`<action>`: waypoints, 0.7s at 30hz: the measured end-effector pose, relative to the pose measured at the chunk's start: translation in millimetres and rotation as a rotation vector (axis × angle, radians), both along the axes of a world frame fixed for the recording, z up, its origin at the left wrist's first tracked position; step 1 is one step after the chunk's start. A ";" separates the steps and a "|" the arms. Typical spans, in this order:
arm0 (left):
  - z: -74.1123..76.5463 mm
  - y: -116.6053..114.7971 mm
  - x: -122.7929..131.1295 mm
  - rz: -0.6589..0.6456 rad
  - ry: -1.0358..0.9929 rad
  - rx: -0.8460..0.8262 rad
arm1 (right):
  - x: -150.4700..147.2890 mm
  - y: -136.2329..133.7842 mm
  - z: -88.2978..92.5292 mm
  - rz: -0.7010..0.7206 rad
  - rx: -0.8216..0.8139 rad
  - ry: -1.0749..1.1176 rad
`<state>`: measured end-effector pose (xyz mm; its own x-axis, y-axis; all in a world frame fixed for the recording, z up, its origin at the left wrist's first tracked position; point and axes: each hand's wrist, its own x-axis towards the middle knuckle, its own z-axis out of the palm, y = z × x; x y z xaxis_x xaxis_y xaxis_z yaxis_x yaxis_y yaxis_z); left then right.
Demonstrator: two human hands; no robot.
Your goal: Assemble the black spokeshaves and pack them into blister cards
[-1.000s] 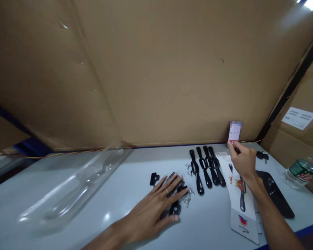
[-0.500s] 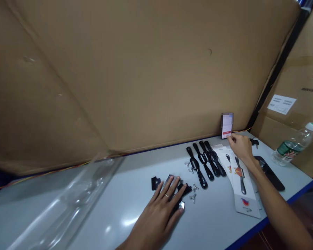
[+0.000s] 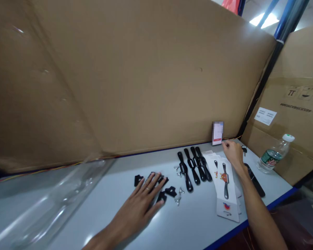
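My left hand point(image 3: 147, 196), a ring on one finger, lies flat with its fingers spread over several small black metal plates point(image 3: 170, 191). The hand partly covers them. Silver wing screws point(image 3: 177, 200) are scattered just right of these plates. Several black spokeshave bodies point(image 3: 185, 172) lie side by side further right. Close to the lower edge of an upright phone point(image 3: 217, 133), my right hand point(image 3: 232, 152) has its fingers curled in, with nothing visible in them. Below that hand lie printed cards point(image 3: 227, 208) picturing a spokeshave.
Clear plastic packaging point(image 3: 59, 205) covers the table's left side. A water bottle point(image 3: 272, 156), keys point(image 3: 244, 150) and a long black object point(image 3: 255, 182) are at the right. Large cardboard point(image 3: 146, 76) stands along the back, with a cardboard box point(image 3: 294, 118) on the right.
The view has tilted up and swung right, so things sit further left. My right hand has drawn slightly off the phone's screen. More black plates show beside my left hand.
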<state>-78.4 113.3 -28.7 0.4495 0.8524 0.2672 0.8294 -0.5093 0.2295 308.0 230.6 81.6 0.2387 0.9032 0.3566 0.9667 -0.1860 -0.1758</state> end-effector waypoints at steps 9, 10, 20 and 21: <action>16.1 7.5 -2.9 0.146 -0.221 -0.064 | -20.7 -0.1 -25.8 0.140 -0.305 -0.117; 21.4 7.0 -3.4 0.195 -0.335 -0.069 | -21.7 1.8 -29.1 0.151 -0.308 -0.119; 40.7 12.6 -17.0 0.448 -0.791 0.081 | -27.3 7.3 -26.6 0.182 0.038 -0.004; 37.4 10.1 -14.5 0.407 -0.701 0.062 | -34.6 4.0 -23.0 0.199 0.065 -0.002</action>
